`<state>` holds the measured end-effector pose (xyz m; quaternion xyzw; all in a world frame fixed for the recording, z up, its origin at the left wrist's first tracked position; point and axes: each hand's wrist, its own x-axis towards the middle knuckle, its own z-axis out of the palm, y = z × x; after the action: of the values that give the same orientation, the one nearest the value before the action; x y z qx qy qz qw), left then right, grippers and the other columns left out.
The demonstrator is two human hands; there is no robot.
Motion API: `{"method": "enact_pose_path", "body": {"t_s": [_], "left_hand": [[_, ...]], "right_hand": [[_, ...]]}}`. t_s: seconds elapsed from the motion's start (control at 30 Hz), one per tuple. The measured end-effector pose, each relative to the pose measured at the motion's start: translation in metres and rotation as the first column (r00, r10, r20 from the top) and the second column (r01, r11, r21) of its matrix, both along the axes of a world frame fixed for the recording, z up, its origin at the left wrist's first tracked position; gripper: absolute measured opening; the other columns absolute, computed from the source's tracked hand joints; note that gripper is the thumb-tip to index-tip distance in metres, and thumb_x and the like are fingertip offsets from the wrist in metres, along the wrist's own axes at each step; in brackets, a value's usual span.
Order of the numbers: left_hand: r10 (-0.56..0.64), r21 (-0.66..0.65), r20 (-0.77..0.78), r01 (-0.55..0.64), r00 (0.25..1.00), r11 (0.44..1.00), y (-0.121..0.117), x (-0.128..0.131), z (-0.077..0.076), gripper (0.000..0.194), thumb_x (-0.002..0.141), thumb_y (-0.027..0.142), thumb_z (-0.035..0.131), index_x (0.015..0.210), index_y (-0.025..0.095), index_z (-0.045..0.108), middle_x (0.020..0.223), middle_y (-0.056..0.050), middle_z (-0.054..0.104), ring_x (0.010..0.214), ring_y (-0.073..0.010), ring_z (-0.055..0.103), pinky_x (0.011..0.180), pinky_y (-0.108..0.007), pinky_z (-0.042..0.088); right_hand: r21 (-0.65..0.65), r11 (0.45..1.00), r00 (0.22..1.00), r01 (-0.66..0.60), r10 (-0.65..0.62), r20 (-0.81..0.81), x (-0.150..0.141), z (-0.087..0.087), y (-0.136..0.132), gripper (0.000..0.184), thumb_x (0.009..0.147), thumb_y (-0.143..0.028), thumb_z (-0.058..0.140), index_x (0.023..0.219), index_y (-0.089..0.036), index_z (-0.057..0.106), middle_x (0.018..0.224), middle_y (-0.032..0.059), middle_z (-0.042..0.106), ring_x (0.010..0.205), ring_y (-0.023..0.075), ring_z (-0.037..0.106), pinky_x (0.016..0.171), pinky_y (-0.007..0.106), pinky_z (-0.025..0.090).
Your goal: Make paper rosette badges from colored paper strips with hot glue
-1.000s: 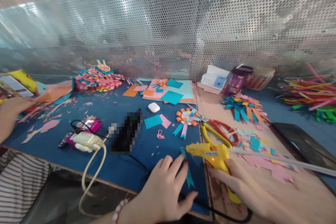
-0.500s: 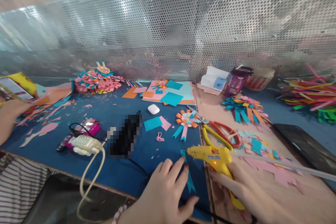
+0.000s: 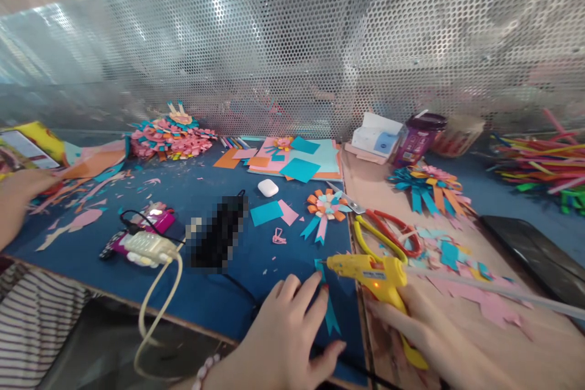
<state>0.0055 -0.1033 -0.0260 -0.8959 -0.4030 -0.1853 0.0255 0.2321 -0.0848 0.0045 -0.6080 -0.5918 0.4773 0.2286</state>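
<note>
My right hand (image 3: 425, 332) grips a yellow hot glue gun (image 3: 372, 274) by its handle, nozzle pointing left over a teal paper strip (image 3: 329, 311) with a notched end. My left hand (image 3: 286, 329) lies flat on the blue table, fingers spread, its fingertips pressing that strip. A clear glue stick (image 3: 493, 292) juts from the back of the gun to the right. A small paper flower (image 3: 325, 207) of orange, pink and teal lies just beyond.
Yellow and red scissors (image 3: 384, 234) lie behind the gun. Paper sheets (image 3: 297, 161), a pile of paper flowers (image 3: 171, 134), a power strip (image 3: 146, 247), an earbud case (image 3: 267, 187) and a dark tablet (image 3: 534, 253) sit around. Another person's hand (image 3: 18, 192) works at far left. A perforated metal screen (image 3: 292, 42) backs the table.
The glue gun's nozzle has stayed close to the strip's upper end; the view shifted slightly. Both hands have kept their places.
</note>
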Motion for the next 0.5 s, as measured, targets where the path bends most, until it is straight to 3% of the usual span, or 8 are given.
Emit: {"method": "enact_pose_path", "body": {"t_s": [0.33,0.5], "left_hand": [[0.007,-0.025,-0.006,-0.007,1.0,1.0,-0.0013,-0.0007,-0.0007,0.054,0.085,0.045,0.05,0.126,0.01,0.054,0.131,-0.017,0.053,0.092,-0.0296,0.05,0.073,-0.046,0.052],[0.015,-0.016,-0.003,-0.015,1.0,1.0,-0.0022,-0.0005,-0.001,0.055,0.085,0.046,0.05,0.126,0.01,0.054,0.131,-0.018,0.052,0.095,-0.0308,0.05,0.075,-0.047,0.052]], "right_hand": [[-0.144,0.99,0.993,0.002,-0.019,-0.12,-0.0063,0.0058,-0.0034,0.034,0.076,-0.056,0.055,0.07,-0.022,0.056,0.053,0.0001,0.065,0.042,0.0181,0.06,0.034,0.025,0.039],[-0.108,0.994,0.997,-0.004,-0.004,-0.072,-0.0039,0.0043,-0.0033,0.034,0.073,-0.056,0.058,0.067,-0.023,0.059,0.054,0.0015,0.065,0.045,0.0185,0.06,0.041,0.026,0.047]]}}
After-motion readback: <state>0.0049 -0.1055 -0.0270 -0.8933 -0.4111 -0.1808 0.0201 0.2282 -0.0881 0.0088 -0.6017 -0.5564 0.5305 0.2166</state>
